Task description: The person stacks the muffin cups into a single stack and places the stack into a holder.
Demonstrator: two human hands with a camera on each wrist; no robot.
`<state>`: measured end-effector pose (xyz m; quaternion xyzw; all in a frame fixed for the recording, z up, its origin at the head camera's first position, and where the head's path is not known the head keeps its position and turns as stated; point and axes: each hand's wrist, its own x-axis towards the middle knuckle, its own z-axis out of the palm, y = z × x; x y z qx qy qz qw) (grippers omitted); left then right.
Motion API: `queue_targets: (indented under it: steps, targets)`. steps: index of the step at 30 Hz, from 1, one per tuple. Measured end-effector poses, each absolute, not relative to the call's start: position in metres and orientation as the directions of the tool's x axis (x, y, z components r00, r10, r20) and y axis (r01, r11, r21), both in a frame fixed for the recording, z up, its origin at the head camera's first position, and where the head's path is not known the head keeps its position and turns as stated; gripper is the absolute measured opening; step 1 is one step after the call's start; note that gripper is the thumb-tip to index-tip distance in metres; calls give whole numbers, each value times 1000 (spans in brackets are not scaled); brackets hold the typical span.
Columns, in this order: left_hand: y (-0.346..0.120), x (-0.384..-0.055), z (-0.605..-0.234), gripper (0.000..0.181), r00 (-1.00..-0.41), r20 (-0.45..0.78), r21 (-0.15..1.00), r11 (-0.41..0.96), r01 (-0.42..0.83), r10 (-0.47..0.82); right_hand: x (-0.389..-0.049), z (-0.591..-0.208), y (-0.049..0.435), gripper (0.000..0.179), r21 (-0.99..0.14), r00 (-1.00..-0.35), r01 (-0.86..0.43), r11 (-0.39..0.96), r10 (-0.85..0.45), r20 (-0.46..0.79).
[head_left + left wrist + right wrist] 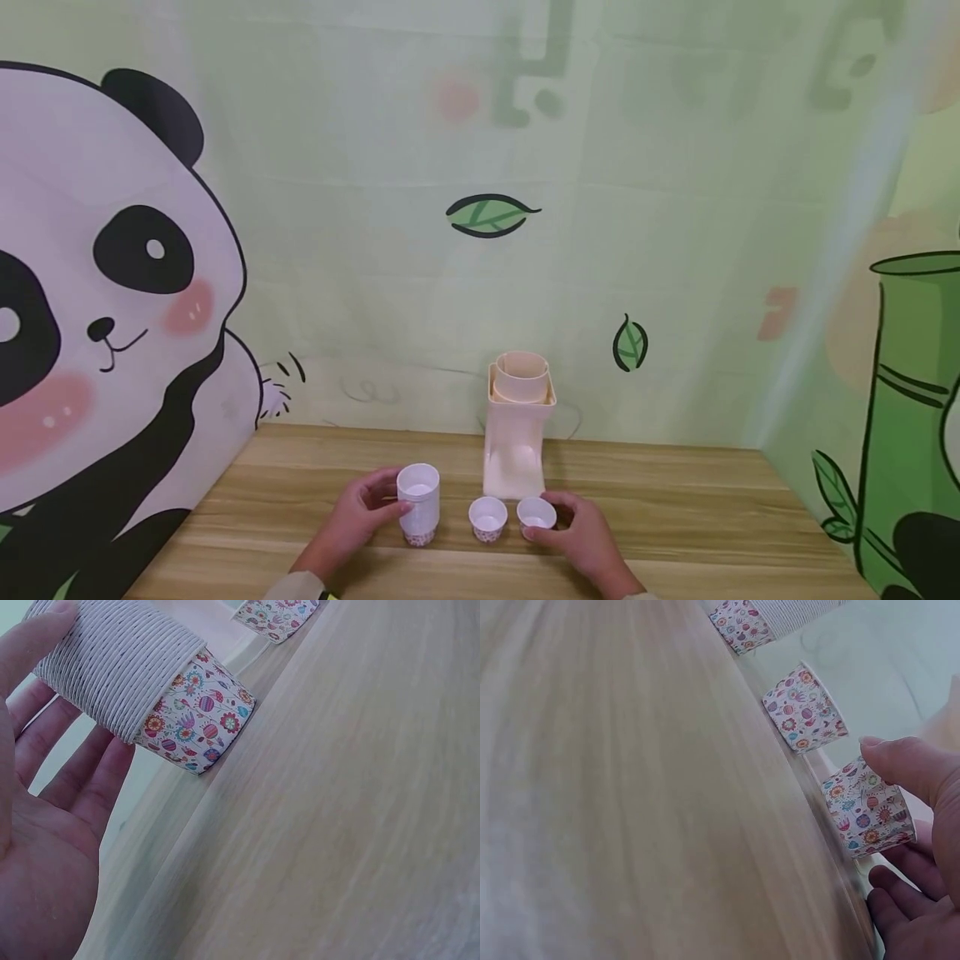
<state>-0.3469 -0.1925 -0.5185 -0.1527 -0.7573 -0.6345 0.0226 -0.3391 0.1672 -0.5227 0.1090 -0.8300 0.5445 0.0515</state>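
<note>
My left hand [358,515] grips a tall stack of nested white paper cups [422,510], thumb in front and fingers behind. The left wrist view shows the stack's many rims as ridges and a floral print on the lowest cup [196,716], which stands on the table. To its right is a single small paper cup [488,520], upright and untouched. Beside that, another paper cup [537,512] stands between the thumb and fingers of my right hand [588,537]. In the right wrist view the thumb lies at this cup's [866,810] near side, with fingers curved behind.
A pale pink cup dispenser [514,446] with a round top stands behind the two single cups. The wooden table [675,500] reaches back to a cloth backdrop [360,250] printed with a panda, leaves and bamboo.
</note>
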Motion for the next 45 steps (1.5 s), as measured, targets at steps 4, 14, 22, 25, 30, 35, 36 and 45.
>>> queue_targets:
  steps: [4, 14, 22, 25, 30, 35, 36, 45]
  targets:
    - [-193, -346, -518, 55, -957, 218, 957, 150, 248, 192, -338, -523, 166, 58, -899, -970, -240, 366, -122, 210]
    - [-193, -348, -520, 55, -958, 209, 958, 155, 241, 197, -334, -515, 164, 65, -943, -974, -218, 250, -111, 196]
    - [-194, -350, -523, 56, -951, 227, 954, 149, 261, 212, -330, -504, 160, 62, -957, -973, -216, 193, -125, 194]
    - [-195, -351, -523, 56, -951, 225, 955, 148, 259, 211, -329, -500, 156, 62, -954, -971, -225, 198, -130, 202]
    - [-195, -351, -522, 56, -952, 224, 955, 145, 257, 211, -327, -494, 151, 64, -948, -966, -240, 209, -143, 213]
    - [-195, -349, -521, 56, -955, 215, 958, 147, 248, 206, -326, -487, 146, 65, -955, -964, -237, 177, -167, 208]
    - [-195, -349, -521, 57, -955, 214, 958, 148, 247, 205, -326, -486, 145, 65, -956, -963, -238, 168, -172, 210]
    - [-195, -350, -521, 56, -950, 230, 955, 141, 263, 213, -330, -480, 130, 62, -957, -955, -256, 136, -189, 229]
